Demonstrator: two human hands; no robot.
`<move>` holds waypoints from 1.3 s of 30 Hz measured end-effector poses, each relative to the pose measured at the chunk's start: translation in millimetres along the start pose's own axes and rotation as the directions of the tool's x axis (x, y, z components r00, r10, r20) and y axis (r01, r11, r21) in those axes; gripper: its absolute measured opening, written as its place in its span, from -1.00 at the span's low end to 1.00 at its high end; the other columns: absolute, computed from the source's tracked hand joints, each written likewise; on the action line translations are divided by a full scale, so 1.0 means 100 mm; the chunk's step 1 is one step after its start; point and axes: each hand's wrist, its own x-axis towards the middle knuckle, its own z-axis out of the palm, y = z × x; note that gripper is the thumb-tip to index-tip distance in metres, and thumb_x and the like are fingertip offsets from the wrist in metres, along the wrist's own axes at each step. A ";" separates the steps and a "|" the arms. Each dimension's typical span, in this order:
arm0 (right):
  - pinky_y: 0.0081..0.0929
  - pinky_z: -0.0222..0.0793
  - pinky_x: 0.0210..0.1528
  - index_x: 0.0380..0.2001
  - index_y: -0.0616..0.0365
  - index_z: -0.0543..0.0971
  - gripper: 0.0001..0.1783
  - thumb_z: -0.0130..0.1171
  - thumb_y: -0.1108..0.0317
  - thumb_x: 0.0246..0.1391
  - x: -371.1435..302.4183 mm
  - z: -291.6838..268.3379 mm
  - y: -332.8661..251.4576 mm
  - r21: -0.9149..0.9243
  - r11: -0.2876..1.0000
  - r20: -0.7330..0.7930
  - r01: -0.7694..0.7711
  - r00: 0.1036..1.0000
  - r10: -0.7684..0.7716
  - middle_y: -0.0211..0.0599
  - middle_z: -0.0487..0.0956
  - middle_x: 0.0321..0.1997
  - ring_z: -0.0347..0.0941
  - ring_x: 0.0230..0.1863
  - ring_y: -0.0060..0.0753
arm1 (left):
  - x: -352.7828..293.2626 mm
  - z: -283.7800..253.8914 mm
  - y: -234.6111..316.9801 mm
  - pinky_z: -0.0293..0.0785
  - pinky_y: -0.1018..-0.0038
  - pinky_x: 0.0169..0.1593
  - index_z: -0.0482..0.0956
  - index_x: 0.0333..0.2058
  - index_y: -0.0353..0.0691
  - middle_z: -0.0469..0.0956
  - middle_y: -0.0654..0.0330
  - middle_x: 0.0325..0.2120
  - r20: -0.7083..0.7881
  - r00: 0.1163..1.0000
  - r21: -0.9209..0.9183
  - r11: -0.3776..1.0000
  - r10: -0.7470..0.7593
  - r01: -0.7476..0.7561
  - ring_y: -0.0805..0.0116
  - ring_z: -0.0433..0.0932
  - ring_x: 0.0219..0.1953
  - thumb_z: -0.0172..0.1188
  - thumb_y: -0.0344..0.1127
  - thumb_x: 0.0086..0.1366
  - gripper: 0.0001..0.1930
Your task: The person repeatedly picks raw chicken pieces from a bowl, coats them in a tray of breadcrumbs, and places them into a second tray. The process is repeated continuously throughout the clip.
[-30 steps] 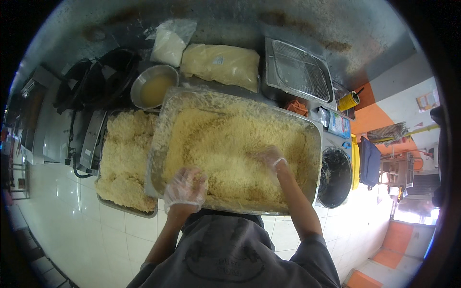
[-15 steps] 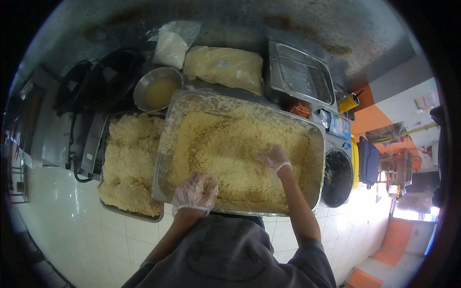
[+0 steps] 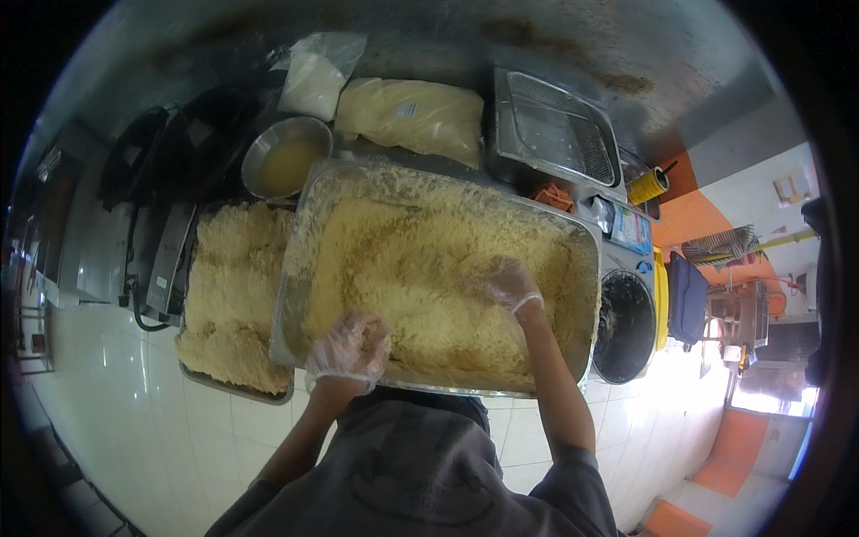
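Note:
A large metal tray (image 3: 594, 313) filled with pale yellow crumbs or flour (image 3: 420, 277) lies before me. My left hand (image 3: 347, 351), in a clear plastic glove, is at the tray's near left corner. Its fingers curl inward around something crumb-coloured that I cannot make out. Over the crumbs right of the middle, my gloved right hand (image 3: 510, 285) reaches in from the near side. Its fingers stretch leftward, low at the crumb surface, and I see nothing held in them. To the left, a second tray (image 3: 237, 391) carries a heap of crumb-coated pieces (image 3: 237, 286).
Behind the tray stand a metal bowl (image 3: 254, 172) of yellowish liquid, a bag of white powder (image 3: 313, 82), a large bag of yellow crumbs (image 3: 412, 116) and a wire basket (image 3: 562, 125) in a metal pan. A dark round tub (image 3: 624, 327) sits at the right. Black containers (image 3: 201, 148) stand far left.
My left hand has shifted slightly left at the tray's corner. My right hand has moved a little over the crumbs, whose surface looks disturbed. The whole view has shifted slightly.

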 end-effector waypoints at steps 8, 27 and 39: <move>-0.44 0.40 -0.27 -0.29 0.09 0.64 -0.69 0.27 0.06 0.15 -0.02 0.12 -0.14 -0.370 0.921 0.099 0.120 0.991 -0.089 -0.41 0.65 -0.37 0.51 -0.34 -0.49 | -0.03 0.08 -0.07 0.53 0.23 -0.26 0.57 -0.18 -0.11 0.57 0.10 -0.28 -0.102 0.993 0.066 0.996 0.063 -0.057 0.10 0.61 -0.32 0.27 -0.29 0.20 -0.79; -0.46 0.59 -0.27 -0.05 0.26 0.53 -0.63 0.28 0.26 0.16 0.06 -0.89 -1.37 -0.385 0.798 0.601 0.464 0.782 -0.165 -0.27 0.62 -0.30 0.59 -0.35 -0.40 | -0.37 -0.29 -0.08 0.53 0.47 -0.08 0.54 -0.11 -0.23 0.59 0.15 -0.18 -0.455 0.877 -0.382 0.923 -0.152 -0.038 0.35 0.62 -0.20 0.13 -0.64 0.15 -0.69; -0.39 0.54 -0.23 -0.13 0.30 0.62 -0.54 0.47 0.40 -0.16 -0.66 -0.02 -2.57 -0.424 0.761 0.363 0.490 0.862 -0.353 -0.35 0.66 -0.30 0.55 -0.33 -0.48 | -0.68 -1.28 -1.54 0.42 0.37 0.09 0.54 -0.08 -0.33 0.55 0.18 -0.17 -0.430 0.828 -0.771 0.624 -0.359 -0.130 0.33 0.52 -0.10 0.15 -0.47 0.31 -0.78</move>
